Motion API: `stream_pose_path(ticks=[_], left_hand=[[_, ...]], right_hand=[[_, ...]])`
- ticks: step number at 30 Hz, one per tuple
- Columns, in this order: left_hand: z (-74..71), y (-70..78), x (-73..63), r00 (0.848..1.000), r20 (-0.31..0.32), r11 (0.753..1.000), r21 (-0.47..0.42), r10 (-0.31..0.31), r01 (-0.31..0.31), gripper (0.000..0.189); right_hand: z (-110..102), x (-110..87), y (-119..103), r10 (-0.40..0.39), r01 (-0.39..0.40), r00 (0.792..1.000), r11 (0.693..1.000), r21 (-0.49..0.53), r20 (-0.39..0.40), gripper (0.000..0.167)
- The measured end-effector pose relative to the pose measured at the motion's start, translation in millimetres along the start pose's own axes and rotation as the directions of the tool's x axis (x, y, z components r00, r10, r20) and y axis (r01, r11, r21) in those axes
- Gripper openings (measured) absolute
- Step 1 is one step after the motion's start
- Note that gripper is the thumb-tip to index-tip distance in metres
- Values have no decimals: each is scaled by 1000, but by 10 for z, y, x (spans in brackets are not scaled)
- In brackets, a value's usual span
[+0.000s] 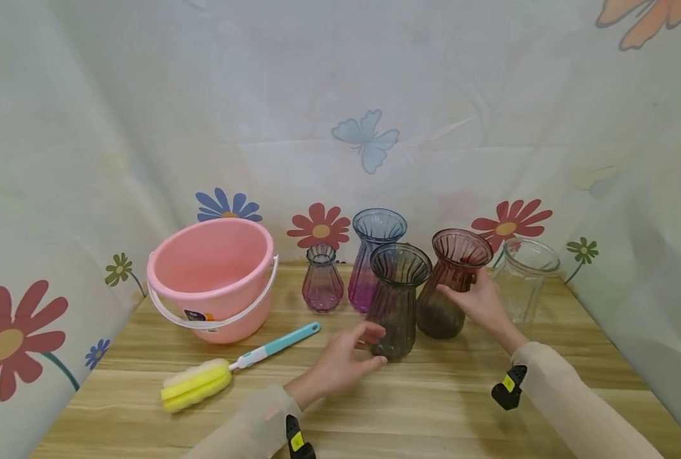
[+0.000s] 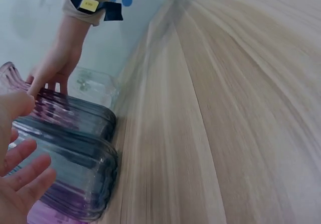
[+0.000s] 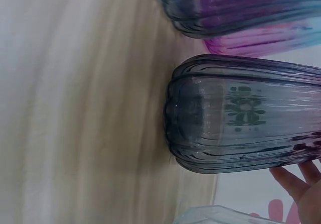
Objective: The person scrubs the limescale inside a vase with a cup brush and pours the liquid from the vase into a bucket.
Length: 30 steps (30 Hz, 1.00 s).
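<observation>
My right hand (image 1: 481,306) holds a ribbed glass vase (image 1: 442,309), reddish at its flared top and smoky grey at its base. In the right wrist view the fingers (image 3: 293,184) lie against this vase's side, and its base is close to the tabletop. My left hand (image 1: 346,357) is beside a dark grey glass vase (image 1: 395,319), fingers spread and slightly bent. From the left wrist, the left palm (image 2: 20,184) faces this grey vase (image 2: 75,158), which stands right next to the reddish one.
Behind stand a blue-and-purple vase (image 1: 363,274) and a small pinkish vase (image 1: 323,287). A clear glass vase (image 1: 518,287) is at the right. On the left are a pink bucket (image 1: 243,319) with a white handle and a yellow sponge brush (image 1: 197,386). A flowered sheet surrounds the wooden table (image 1: 432,408).
</observation>
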<state>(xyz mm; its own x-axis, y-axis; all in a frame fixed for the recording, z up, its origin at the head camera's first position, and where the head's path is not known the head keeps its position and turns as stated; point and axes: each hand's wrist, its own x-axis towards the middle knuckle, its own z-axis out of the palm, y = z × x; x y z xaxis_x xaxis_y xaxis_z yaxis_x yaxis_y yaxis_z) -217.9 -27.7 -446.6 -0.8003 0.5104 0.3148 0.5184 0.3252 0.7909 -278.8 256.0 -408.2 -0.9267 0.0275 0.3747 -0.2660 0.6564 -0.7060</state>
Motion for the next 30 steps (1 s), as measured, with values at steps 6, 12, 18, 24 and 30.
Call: stream_pose_path(ticks=[6,12,18,24,30], left_hand=[[92,61,37,997,54,998,-45,56,-54,46],[158,174,74,988,104,993,-50,112,-107,56],[223,330,121,977,153,989,-20,151,-149,68],[315,474,160,974,171,985,66,149,-162,83],[344,520,129,983,154,988,95,104,-119,87]], right_hand=[[-99,-239,-51,-21,21,1000,1000,-5,16,73],[-284,-522,-184,21,-21,1000,999,-48,19,70],[-427,-790,-340,36,-33,998,997,-67,45,62],[-386,-1034,-488,2,1,997,999,-38,77,60],[-239,-1152,-655,-99,90,984,994,63,147,58]])
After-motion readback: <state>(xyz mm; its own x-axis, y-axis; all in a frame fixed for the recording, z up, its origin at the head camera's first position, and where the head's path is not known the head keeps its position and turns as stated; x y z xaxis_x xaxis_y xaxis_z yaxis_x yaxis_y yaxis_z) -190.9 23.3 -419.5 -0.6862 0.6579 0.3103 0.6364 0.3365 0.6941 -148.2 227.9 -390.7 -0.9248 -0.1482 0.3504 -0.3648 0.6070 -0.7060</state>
